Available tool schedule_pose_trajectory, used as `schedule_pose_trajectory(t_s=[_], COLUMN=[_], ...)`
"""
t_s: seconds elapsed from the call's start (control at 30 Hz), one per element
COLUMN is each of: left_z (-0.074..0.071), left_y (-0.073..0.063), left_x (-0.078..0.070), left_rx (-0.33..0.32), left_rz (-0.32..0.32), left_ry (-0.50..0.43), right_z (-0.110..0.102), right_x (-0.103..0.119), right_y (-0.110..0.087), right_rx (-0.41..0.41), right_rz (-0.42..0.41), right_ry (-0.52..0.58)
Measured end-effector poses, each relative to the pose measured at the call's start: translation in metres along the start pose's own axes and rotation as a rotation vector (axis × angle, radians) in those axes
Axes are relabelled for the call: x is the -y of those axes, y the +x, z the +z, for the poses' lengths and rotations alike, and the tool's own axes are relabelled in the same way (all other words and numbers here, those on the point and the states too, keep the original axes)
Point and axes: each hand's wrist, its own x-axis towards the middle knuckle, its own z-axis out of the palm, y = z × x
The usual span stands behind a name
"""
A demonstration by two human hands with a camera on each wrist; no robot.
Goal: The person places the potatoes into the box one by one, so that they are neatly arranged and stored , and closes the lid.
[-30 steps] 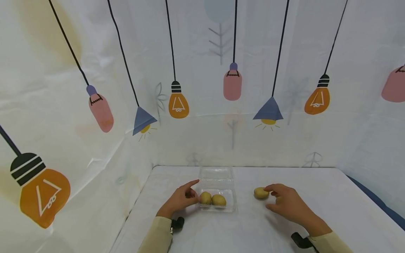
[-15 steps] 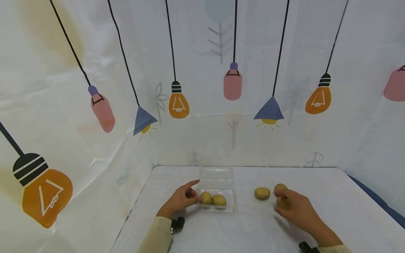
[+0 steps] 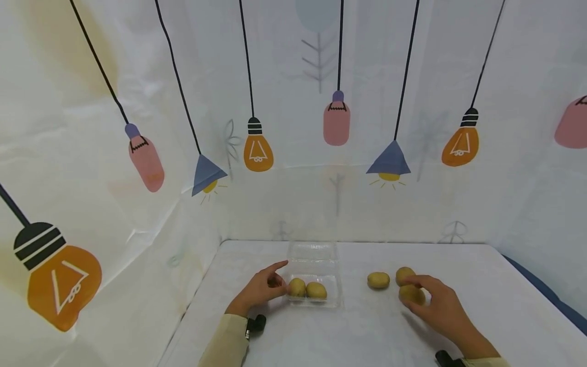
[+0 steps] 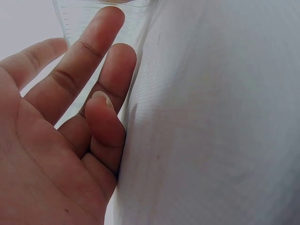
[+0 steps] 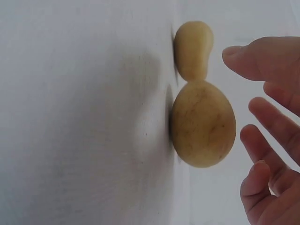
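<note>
Right wrist, grip (image 5: 277, 125) parted, near 2 potatoes (image 5: 203, 124)

In the head view the right hand (image 3: 442, 308) covers part of the nearest potato (image 3: 409, 295) at lower right, and the bottom edge cuts off the left sleeve (image 3: 225, 342). The pink lamp print (image 3: 572, 125) at the right edge is cropped. In the left wrist view the left edge crops the left hand (image 4: 51, 136), and the top edge cuts the clear plastic box (image 4: 77, 21).
</note>
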Motion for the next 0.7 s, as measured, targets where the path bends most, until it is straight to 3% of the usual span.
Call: schedule_pose_trajectory(t_s=[0.2,0.4,0.7], left_z=[0.001,0.000,0.001], left_y=[-0.001,0.000,0.002], left_x=[0.002,0.004,0.001], left_rx=[0.001,-0.002,0.002], left_rz=[-0.004,-0.005,-0.009], left_ry=[0.004,0.011,0.012], right_z=[0.000,0.001,0.004], right_x=[-0.005,-0.012,-0.022], right_y=[-0.002,-0.002,-0.004], right_rx=[0.041,0.037,0.040], right_rz=[0.033,0.013,0.049], right_ry=[0.034,0.038,0.027])
